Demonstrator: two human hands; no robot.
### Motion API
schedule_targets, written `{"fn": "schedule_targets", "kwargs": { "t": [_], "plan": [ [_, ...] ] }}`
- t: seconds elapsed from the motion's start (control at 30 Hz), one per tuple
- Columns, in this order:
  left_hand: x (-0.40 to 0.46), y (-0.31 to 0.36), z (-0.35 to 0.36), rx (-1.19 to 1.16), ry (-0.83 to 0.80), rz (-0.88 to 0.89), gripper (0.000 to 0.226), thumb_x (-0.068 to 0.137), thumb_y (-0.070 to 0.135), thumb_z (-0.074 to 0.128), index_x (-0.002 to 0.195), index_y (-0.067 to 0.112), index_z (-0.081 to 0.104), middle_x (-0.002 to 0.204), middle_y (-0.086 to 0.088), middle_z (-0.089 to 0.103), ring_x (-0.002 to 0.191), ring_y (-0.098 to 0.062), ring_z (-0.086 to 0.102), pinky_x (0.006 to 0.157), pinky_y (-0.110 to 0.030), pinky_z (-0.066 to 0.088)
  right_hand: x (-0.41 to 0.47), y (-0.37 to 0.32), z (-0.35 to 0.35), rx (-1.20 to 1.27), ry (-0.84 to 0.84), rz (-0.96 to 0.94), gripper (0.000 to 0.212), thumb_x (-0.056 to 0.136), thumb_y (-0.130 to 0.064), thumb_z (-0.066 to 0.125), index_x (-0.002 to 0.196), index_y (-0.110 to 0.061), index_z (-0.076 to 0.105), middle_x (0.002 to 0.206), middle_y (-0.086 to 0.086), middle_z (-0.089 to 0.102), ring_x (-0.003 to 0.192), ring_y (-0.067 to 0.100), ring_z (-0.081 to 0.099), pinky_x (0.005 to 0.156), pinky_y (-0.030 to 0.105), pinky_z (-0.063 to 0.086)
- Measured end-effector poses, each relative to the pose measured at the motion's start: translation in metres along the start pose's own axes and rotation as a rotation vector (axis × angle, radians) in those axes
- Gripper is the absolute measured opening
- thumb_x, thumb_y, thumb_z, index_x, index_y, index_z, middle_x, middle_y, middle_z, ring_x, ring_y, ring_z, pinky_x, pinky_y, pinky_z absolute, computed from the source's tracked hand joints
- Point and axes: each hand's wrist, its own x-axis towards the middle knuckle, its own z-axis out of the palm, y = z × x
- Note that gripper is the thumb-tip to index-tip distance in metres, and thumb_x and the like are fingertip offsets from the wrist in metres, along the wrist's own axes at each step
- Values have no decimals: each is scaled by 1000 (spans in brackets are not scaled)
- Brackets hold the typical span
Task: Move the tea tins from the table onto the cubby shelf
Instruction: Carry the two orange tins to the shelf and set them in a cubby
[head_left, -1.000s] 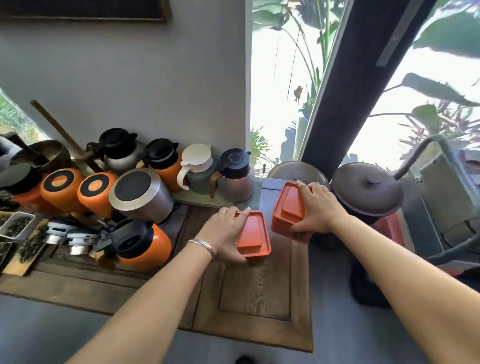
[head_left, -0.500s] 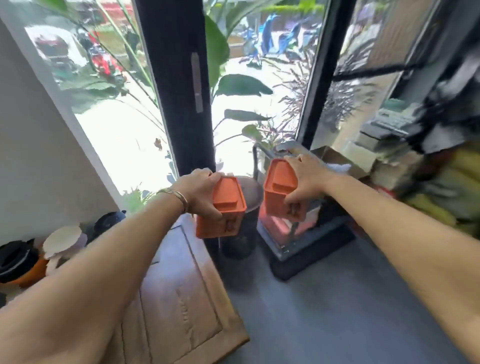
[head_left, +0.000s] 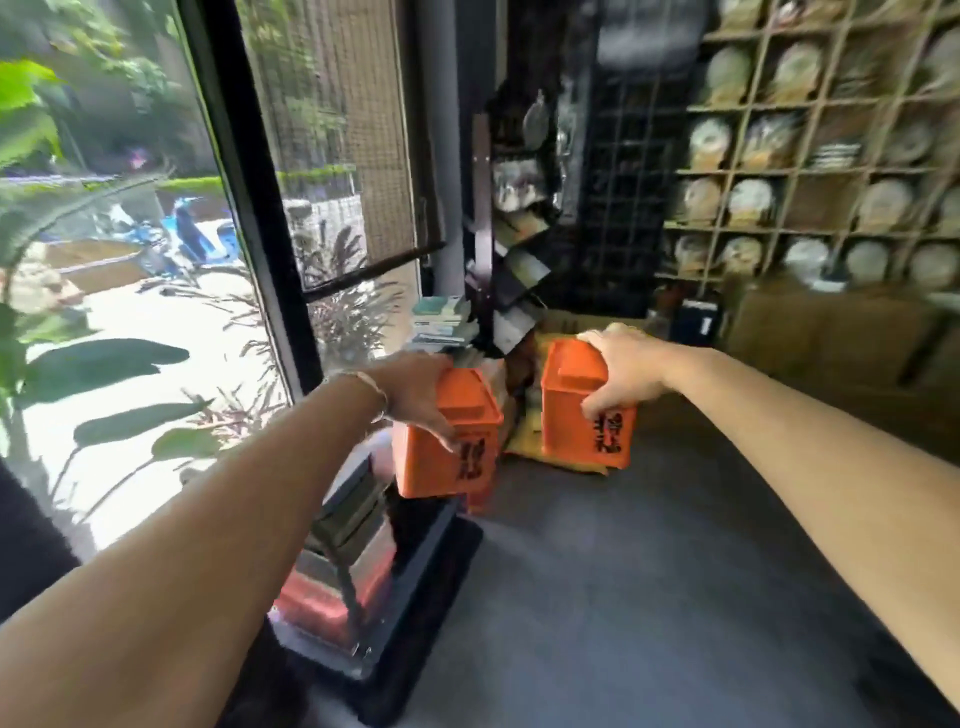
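- Left fingers (head_left: 447, 441) wrap the front face of the left tin (head_left: 441, 457), thumb side hidden behind its lid; left hand (head_left: 415, 395) grips from above, centre frame.
- Right fingers (head_left: 597, 408) curl down the front of the right tin (head_left: 587, 415), palm over the lid's far edge; right hand (head_left: 623, 379) clamps it firmly.
- Both tins are airborne, side by side but apart, over the grey floor (head_left: 649, 571), mid-frame. Neither rests on anything.
- Handling, as judged: rigid orange boxes with stepped lids and black lettering, light enough for one hand each. Smooth sides may slip; a top-down hold spanning lid and wall keeps the lid seated. Best hold is just under the lid rim.
- Cubby shelf (head_left: 831, 156) fills the upper right, most cells holding round cakes; it is well apart from the tins.
- Window (head_left: 130, 260) and dark frame (head_left: 260, 208) sit at left.
- Against half a second ago: view has swung right, the table has left the frame, the shelf has come in, and the tins' lettered faces now show. Grips unchanged.
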Motion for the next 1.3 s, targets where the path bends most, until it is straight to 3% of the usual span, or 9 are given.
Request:
{"fn": "schedule_targets", "kwargs": {
  "t": [0.17, 0.37, 0.43, 0.57, 0.67, 0.93, 1.07, 1.3],
  "plan": [
    [99, 105, -29, 26, 6, 133, 97, 52, 61, 84, 131, 20, 45, 120, -3, 59, 104, -22, 56, 84, -28, 44, -25, 124, -53, 58, 65, 129, 126, 38, -67, 74, 146, -24, 26, 132, 6, 40, 118, 27, 45, 97, 44, 45],
    [222, 223, -58, -6, 58, 236, 98, 47, 65, 82, 128, 23, 49, 117, 1, 62, 102, -20, 58, 91, -34, 49, -41, 269, -116, 167, 121, 204, 126, 36, -65, 76, 145, -24, 28, 129, -2, 45, 112, 19, 51, 92, 39, 50],
    [259, 261, -67, -5, 71, 263, 102, 45, 67, 81, 131, 24, 47, 113, 3, 61, 100, -20, 58, 89, -34, 50, -44, 312, -132, 214, 145, 211, 117, 38, -59, 78, 141, -23, 34, 126, -2, 52, 108, 18, 55, 91, 40, 52],
    [327, 325, -81, -75, 38, 320, 98, 46, 66, 81, 128, 26, 47, 107, 7, 60, 94, -16, 59, 77, -30, 50, -49, 393, -158, 305, 154, 241, 90, 61, -37, 84, 135, -25, 36, 116, -3, 57, 98, 12, 60, 81, 31, 55],
    [375, 368, -88, -119, -6, 373, 92, 48, 65, 82, 124, 28, 46, 108, 8, 61, 94, -14, 60, 75, -28, 49, -51, 449, -168, 316, 153, 266, 79, 66, -33, 82, 131, -27, 37, 115, -1, 57, 96, 12, 62, 77, 30, 56],
    [537, 467, -92, -58, -112, 486, 79, 54, 61, 82, 116, 28, 48, 108, 5, 63, 97, -17, 61, 87, -36, 53, -21, 601, -176, 373, 192, 379, 88, 63, -37, 81, 134, -36, 29, 114, -8, 49, 94, 9, 58, 68, 24, 52],
    [633, 511, -98, -57, -111, 549, 85, 56, 60, 82, 124, 27, 44, 115, 2, 61, 103, -21, 61, 92, -40, 52, 13, 680, -193, 388, 222, 416, 93, 59, -38, 82, 134, -42, 27, 116, -8, 46, 99, 12, 57, 74, 28, 54],
    [794, 576, -132, -33, -74, 645, 86, 56, 62, 81, 124, 26, 43, 111, 4, 61, 97, -17, 60, 86, -33, 51, 84, 810, -252, 414, 287, 474, 87, 59, -34, 82, 131, -39, 33, 113, -7, 52, 94, 13, 63, 64, 24, 54]
  ]
}}
